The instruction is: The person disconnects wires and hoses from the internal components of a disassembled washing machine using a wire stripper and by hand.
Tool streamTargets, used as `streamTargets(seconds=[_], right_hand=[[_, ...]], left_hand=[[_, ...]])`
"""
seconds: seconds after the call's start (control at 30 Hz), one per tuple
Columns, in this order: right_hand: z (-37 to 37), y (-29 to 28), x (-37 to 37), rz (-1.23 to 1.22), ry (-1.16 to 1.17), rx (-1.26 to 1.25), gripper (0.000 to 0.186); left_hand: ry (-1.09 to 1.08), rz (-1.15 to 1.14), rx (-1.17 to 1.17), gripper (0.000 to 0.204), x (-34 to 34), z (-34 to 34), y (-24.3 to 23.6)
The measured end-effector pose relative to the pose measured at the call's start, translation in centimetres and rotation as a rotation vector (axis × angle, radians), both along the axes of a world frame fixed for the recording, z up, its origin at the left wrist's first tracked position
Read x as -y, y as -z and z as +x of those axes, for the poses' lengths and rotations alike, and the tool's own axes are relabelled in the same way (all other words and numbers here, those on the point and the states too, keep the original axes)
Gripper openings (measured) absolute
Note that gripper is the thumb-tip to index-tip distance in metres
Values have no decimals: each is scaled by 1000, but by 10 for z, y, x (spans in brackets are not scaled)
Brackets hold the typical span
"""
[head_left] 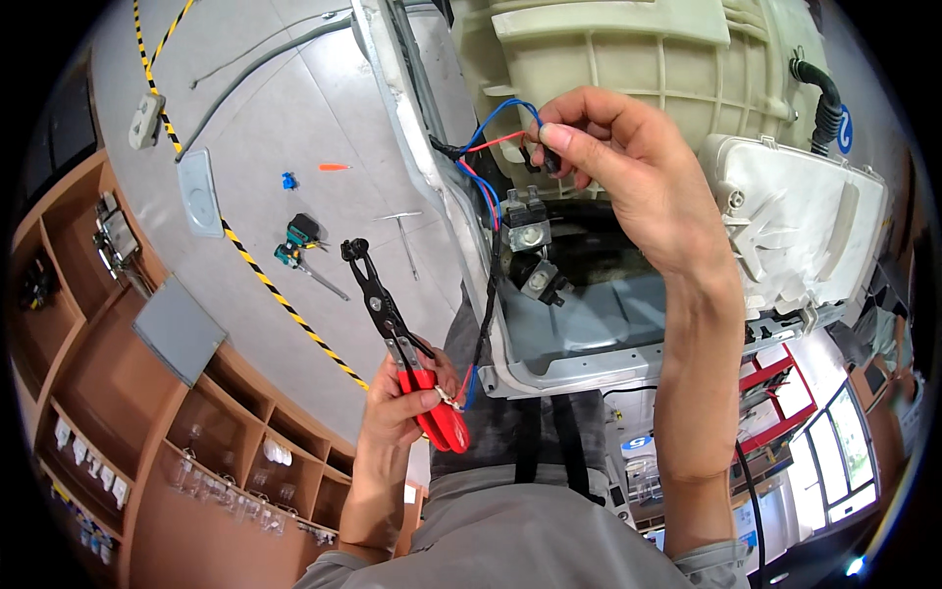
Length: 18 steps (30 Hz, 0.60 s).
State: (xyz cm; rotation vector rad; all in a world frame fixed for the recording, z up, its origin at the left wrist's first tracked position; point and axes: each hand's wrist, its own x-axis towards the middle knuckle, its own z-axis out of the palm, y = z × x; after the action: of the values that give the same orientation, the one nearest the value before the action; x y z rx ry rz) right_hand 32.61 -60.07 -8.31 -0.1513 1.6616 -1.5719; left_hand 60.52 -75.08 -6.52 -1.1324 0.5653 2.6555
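I see my right hand (628, 187) raised against the underside of the cream tub (628, 59), thumb and fingers pinched together on a small black connector (549, 159). Red and blue wires (491, 147) run from that connector down and left along the grey metal frame (549, 368) to a black bundle. Just below my right hand sit two valves (530, 250) with round metal faces, one above the other, mounted inside the frame.

My left hand (407, 398) is low and to the left, well apart from the right, fingers wrapped shut around the red handles of the pliers (392, 329). Their black nose points up and left, free of everything, with the tips slightly parted.

On the floor beyond the pliers lie a teal drill (299, 240), a T-shaped wrench (404, 240), a small blue part (288, 181) and an orange pen (334, 167). A yellow-black striped tape (265, 280) crosses the floor beside wooden shelves (128, 393).
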Motion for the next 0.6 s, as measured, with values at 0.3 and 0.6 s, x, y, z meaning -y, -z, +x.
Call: streamTargets(seconds=[0.3, 0.6], right_hand=[[1, 2, 0, 21, -39, 29, 17], [4, 7, 2, -7, -26, 10, 17]], left_hand=[[56, -60, 60, 39, 5, 2, 2], [25, -49, 92, 39, 4, -1, -1]])
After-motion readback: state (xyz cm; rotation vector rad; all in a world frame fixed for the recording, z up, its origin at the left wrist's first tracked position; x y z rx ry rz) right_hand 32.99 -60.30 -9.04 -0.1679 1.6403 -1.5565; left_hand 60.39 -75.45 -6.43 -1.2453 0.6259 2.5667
